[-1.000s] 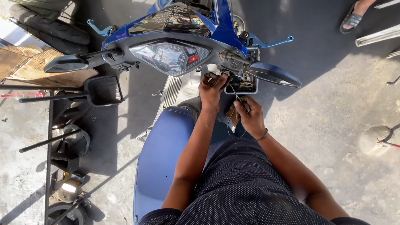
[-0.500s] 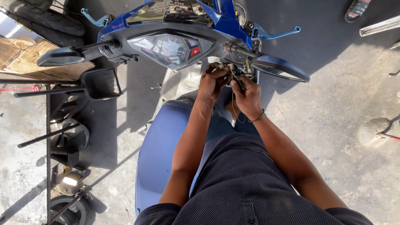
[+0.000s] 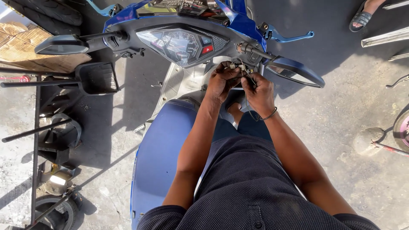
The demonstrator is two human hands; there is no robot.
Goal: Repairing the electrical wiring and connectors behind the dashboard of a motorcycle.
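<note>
Hidden: wire ends are masked by the fingers; the connector's shape cannot be made out.
Wiring bundle [image 3: 243, 71]: located under the scooter handlebar [image 3: 255, 51], beside the instrument panel [image 3: 181, 42].
Left hand [image 3: 222, 81]: raised, fingers pinched on the wires.
Right hand [image 3: 260, 91]: fingers curled around the same bundle.

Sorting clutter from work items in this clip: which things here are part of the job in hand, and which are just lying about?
In hand:
left hand and right hand, both on the wiring connector
blue scooter

Lying about:
tyre
metal rack
cardboard
another person's sandalled foot
</note>
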